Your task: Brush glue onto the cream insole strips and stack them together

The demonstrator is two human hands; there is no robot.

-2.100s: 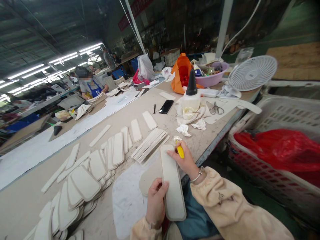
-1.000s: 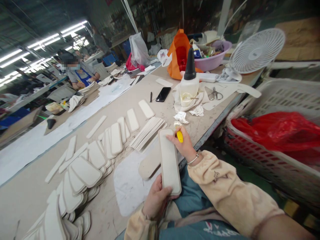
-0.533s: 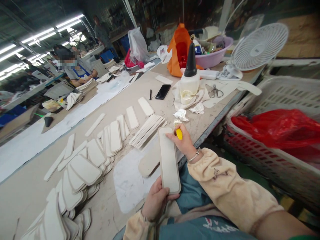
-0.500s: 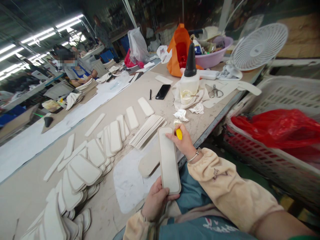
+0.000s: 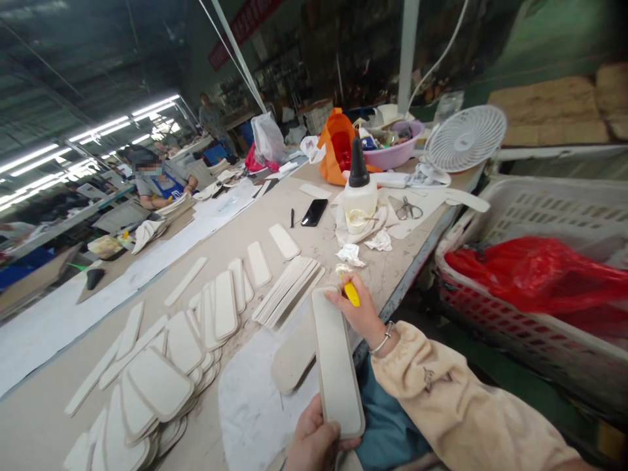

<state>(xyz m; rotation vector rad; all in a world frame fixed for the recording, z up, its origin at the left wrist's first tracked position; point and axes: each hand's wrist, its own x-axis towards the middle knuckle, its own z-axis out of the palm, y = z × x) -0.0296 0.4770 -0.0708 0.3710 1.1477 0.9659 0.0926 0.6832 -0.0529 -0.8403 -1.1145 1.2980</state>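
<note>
A long off-white panel (image 5: 337, 366) with rounded corners and a beige border is held tilted over my lap. My left hand (image 5: 314, 435) grips its lower end, thumb on the face and fingers beneath. At the upper end, my right hand (image 5: 360, 311) is closed around a yellow-handled tool (image 5: 351, 294), whose working end I cannot make out. The thumb and fingers of that hand also touch the panel's top right corner. Behind the held panel, a beige rounded piece (image 5: 294, 356) lies on a white sheet (image 5: 245, 399). Just beyond sits a neat stack of similar panels (image 5: 287, 291).
Several loose panels (image 5: 159, 383) spread over the left of the table (image 5: 216, 242). A glue bottle (image 5: 360, 196), phone (image 5: 314, 212), scissors (image 5: 409, 209) and fan (image 5: 466, 139) stand farther back. A plastic basket (image 5: 520, 327) with a red bag is at right. A co-worker (image 5: 164, 180) sits across.
My left hand has slid from the panel's left edge down to its lower end. My right hand keeps the yellow-handled tool at the top. The view dipped, then rose again.
</note>
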